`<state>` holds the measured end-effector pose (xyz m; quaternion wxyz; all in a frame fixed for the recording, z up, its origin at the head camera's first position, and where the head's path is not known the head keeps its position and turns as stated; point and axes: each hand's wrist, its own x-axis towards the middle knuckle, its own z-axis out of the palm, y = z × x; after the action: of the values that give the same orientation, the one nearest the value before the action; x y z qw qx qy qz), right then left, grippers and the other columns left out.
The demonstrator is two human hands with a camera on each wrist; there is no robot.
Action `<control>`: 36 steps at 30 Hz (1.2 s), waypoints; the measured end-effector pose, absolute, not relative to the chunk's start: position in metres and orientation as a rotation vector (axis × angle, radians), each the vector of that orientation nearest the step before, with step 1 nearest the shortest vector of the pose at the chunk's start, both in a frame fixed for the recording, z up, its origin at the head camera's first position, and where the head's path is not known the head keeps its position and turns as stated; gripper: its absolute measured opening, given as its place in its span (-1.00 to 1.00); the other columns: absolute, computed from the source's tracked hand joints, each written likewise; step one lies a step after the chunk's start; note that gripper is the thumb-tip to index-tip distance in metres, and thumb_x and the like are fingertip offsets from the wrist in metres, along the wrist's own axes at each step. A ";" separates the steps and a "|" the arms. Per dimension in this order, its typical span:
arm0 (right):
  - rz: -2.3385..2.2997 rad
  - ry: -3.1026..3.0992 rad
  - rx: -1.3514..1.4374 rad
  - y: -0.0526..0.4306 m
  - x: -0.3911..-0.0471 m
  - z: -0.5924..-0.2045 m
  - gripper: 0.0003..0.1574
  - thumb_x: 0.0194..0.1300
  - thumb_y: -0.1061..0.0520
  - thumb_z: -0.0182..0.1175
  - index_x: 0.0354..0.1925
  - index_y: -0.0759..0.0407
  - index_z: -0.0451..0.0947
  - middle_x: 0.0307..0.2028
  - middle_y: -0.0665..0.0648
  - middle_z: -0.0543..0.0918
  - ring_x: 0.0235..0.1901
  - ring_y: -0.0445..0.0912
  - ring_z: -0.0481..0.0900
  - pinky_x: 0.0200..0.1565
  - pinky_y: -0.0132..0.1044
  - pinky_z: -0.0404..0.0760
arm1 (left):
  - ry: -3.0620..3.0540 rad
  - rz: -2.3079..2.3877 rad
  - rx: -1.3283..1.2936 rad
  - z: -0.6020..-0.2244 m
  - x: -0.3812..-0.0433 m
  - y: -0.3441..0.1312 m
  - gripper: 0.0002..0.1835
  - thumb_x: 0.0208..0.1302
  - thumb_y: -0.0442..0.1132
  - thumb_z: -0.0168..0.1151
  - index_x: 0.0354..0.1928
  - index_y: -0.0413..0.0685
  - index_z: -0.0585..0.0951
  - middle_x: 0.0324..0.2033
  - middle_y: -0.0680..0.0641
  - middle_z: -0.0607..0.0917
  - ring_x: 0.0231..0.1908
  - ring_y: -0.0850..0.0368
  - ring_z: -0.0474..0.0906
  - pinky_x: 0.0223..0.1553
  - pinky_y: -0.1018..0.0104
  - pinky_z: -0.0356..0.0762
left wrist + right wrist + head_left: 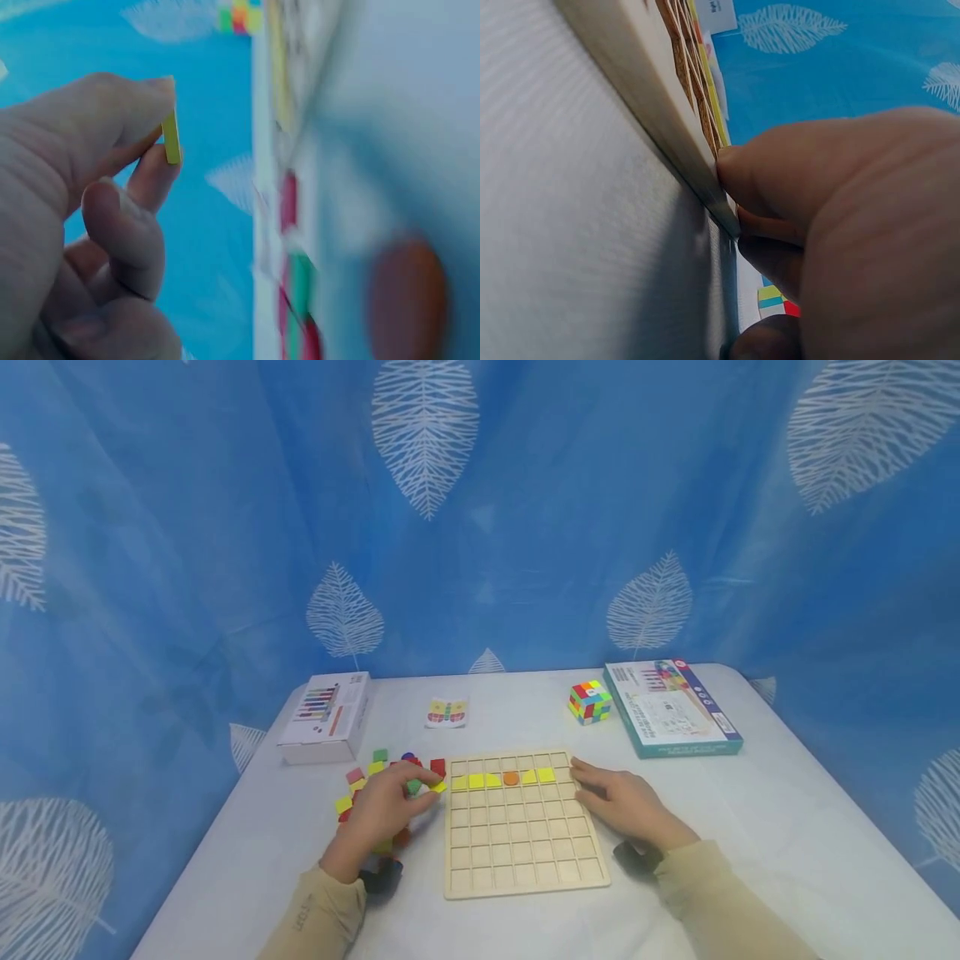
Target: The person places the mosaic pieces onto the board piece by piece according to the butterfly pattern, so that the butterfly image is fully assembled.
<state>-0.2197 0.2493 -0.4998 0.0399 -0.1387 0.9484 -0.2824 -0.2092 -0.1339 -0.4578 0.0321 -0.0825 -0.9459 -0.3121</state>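
My left hand [386, 802] pinches a small yellow tile [172, 136] between thumb and forefinger, just off the left edge of the wooden grid board [498, 852]. In the left wrist view the tile shows edge-on and the other fingers are curled. Near the board's far side, one row holds several yellow pieces [476, 781] and an orange disc [511, 778]. My right hand [622, 802] rests at the board's right edge. Thumb and fingertips touch the rim in the right wrist view. Beneath and around my left hand lies a pile of coloured pieces [343, 805], partly hidden.
A card with a coloured pattern [447, 712] lies beyond the board. Behind the pile stands a white box [326, 718]. At the back right are a colourful puzzle cube [589, 702] and a flat teal-edged box [672, 708]. A blue leaf-patterned curtain [525, 527] hangs behind the table.
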 end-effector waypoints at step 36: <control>-1.006 2.941 -0.526 0.256 -0.228 -0.505 -0.52 0.35 -0.05 0.37 0.19 0.04 0.69 0.32 -0.01 0.59 0.35 0.16 0.50 0.32 0.12 0.47 | -3.107 -0.557 -0.763 -0.461 -0.274 0.057 -0.81 0.23 -0.08 0.49 -0.10 0.27 0.83 -0.12 0.23 0.81 -0.02 0.21 0.71 -0.05 0.18 0.66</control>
<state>-0.2277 0.2564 -0.5054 -0.0055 -0.1668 0.9329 -0.3191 -0.2740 0.0571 -0.4612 -0.0529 -0.2347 -0.9554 -0.1711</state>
